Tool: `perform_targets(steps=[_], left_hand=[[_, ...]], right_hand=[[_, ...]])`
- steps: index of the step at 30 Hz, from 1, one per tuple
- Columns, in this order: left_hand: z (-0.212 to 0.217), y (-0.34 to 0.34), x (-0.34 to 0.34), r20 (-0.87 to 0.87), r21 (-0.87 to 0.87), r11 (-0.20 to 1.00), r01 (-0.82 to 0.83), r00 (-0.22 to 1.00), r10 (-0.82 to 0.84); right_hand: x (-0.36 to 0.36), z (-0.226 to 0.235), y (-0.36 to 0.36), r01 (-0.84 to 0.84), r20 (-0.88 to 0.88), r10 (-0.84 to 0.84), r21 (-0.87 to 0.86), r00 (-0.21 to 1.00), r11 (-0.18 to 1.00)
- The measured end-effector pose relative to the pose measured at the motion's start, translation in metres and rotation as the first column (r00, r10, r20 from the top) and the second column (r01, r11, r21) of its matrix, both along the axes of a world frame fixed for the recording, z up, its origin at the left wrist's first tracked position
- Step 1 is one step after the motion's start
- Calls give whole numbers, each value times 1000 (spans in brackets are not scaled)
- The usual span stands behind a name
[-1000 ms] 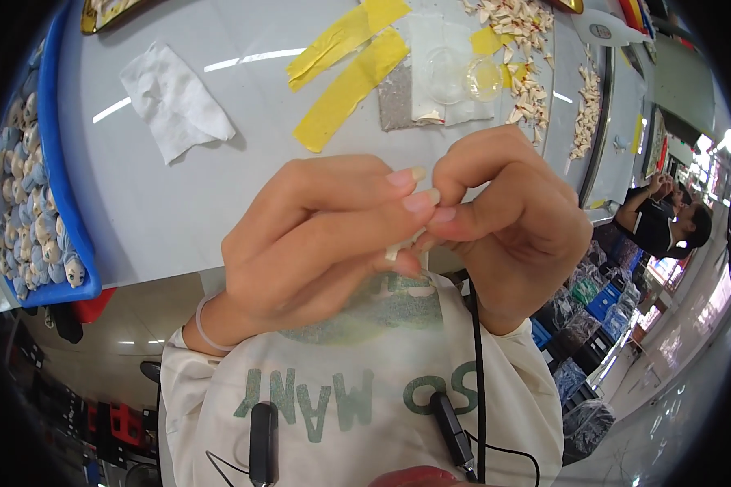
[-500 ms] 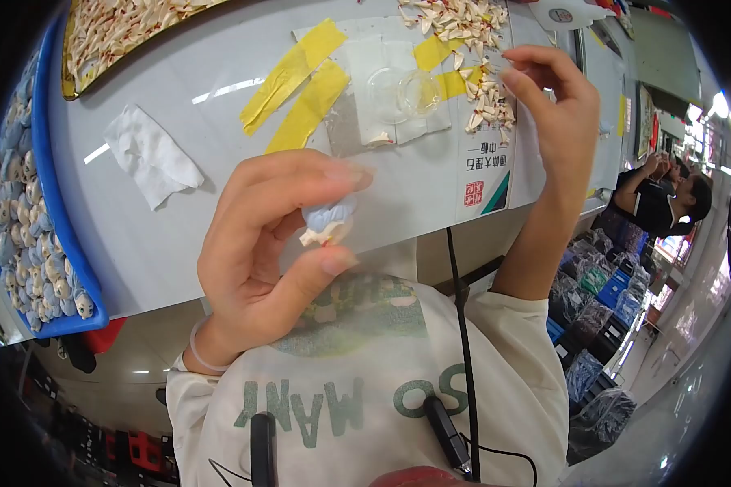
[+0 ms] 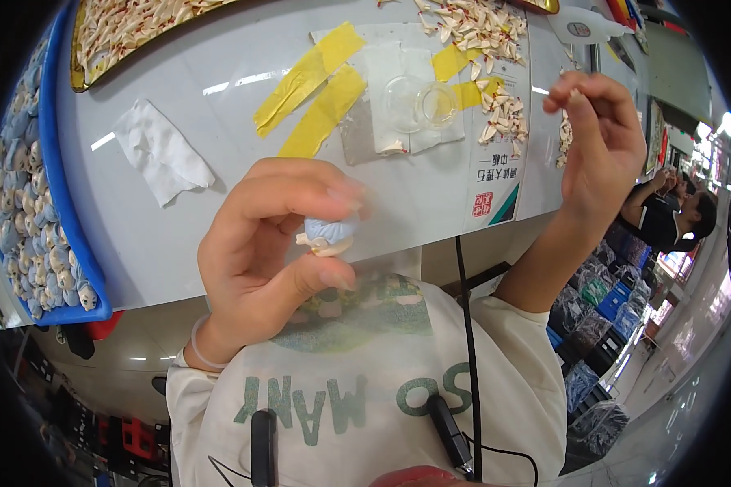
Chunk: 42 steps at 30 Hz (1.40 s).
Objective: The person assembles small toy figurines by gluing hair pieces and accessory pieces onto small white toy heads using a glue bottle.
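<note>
Between the thumb and fingers of my left hand (image 3: 248, 231) is a small doll head (image 3: 331, 234), pale blue on top and cream below, held above the table's near edge. A little cream bit sticks out on its left side. My right hand (image 3: 603, 134) is raised at the right with thumb and forefinger pinched together. Whatever may be between those fingertips is too small to make out. Left of this hand lies a loose heap of small cream pieces (image 3: 502, 114) with red tips. A few more such pieces (image 3: 564, 142) lie just beside it.
A blue tray (image 3: 53, 174) of similar heads stands at the left. Behind is a gold-rimmed tray (image 3: 78, 69) of cream pieces. A white cloth (image 3: 164, 158), yellow tape strips (image 3: 304, 85), clear round dishes (image 3: 436, 107) and a white bottle (image 3: 601, 28) lie on the table.
My right hand has moved right, away from the heap of cream pieces, and its fingertips have come together. The doll head has turned slightly in my left hand.
</note>
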<state>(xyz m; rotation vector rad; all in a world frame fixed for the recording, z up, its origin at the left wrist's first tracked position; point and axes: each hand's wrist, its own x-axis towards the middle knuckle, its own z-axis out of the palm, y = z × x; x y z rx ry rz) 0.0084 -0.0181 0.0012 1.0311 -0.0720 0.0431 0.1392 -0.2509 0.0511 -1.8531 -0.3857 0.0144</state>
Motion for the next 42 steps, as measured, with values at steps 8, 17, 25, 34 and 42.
perform_targets(steps=[8, 17, 25, 34, 42], left_hand=[[8, -7, 1, -202, -87, 989, -121, 974, 102], [12, -4, 5, -172, -36, 999, -36, 985, 30], [-4, 2, 6, 43, -14, 1000, -16, 999, 17], [1, -6, 4, -83, -235, 970, -69, 995, 50], [1, -3, 4, -22, -180, 983, -25, 1000, 21]], right_hand=[[-25, -9, 26, -196, -162, 305, 478, 938, 857], [-11, 13, 55, -181, 43, 205, -317, 978, 931], [-18, 30, 88, -102, 219, 435, -791, 874, 603], [-15, 21, 76, -105, 254, 382, -698, 889, 709], [-47, 23, 75, -285, 29, 292, -139, 956, 948]])
